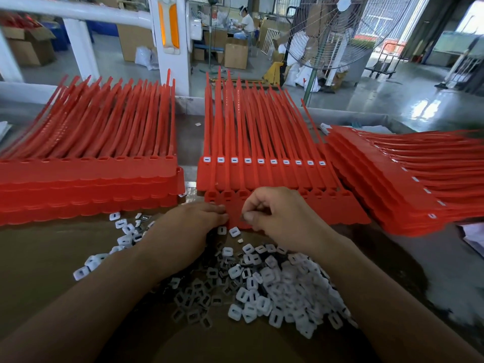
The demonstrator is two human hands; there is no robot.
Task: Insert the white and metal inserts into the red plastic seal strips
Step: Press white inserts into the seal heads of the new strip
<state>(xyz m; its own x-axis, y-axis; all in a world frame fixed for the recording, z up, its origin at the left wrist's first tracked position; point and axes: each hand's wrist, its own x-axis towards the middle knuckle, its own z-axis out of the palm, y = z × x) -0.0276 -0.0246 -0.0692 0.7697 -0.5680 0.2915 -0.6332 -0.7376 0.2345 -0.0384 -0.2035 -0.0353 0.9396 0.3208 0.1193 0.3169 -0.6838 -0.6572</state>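
Both forearms reach forward over the bench (pixel 47 258), palms down, and meet at the near edge of the centre set of red seal strips (pixel 262 176).

Left hand (pixel 195 218): grip released, fingers nearly straight, fingertips pressing on the red edge.

Right hand (pixel 281 213): knuckles up, fingers curled. The grip is a thumb-and-forefinger pinch on a small pale insert (pixel 245 217), held just over the red plastic. It is too small to tell whether it is white or metal.

A row of white inserts (pixel 260 161), each with a dark slot, sits seated across the centre strips.

The loose pile of white and metal inserts (pixel 277 289) lies on the bench between and under the forearms.

Left stack of strips (pixel 86 184): its sockets show red. The right stack (pixel 408 187) is fanned sideways, with white inserts visible along it.
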